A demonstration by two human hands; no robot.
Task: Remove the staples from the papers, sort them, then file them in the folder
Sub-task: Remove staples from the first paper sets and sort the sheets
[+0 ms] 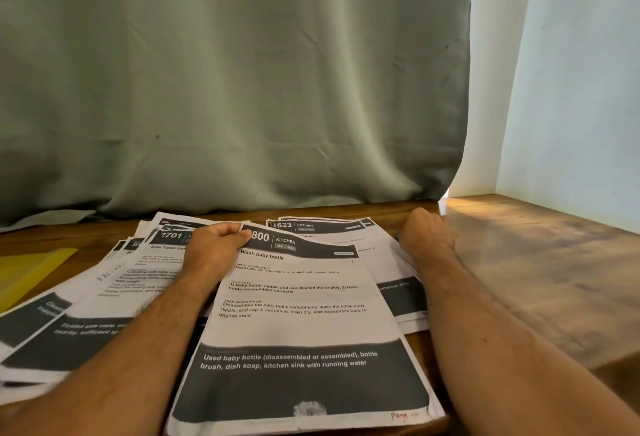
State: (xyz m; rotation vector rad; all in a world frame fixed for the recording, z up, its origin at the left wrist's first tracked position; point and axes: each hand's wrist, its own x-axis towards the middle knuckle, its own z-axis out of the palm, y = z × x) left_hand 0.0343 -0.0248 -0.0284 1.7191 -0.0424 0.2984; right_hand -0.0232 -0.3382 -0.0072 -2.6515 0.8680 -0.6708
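Papers [298, 297] | left hand [214, 248] pinches top-left corner | right hand [424, 233] curled, grip unclear

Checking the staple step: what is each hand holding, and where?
Left hand pinches the "Wash baby bottle" sheet at its top left corner. Right hand is curled; what it holds cannot be told.

Brown wooden table [540, 262], grain showing on the bare stretch out past the right hand [427, 233]. Printed sheets are spread all over it: the "Wash baby bottle" page [298, 328] pinched at its top corner by the left hand [214, 245], a fanned pile [86, 324] outside that grip, another stack [332, 229] between both hands. A yellow folder [31, 272] sits furthest left of the grip.
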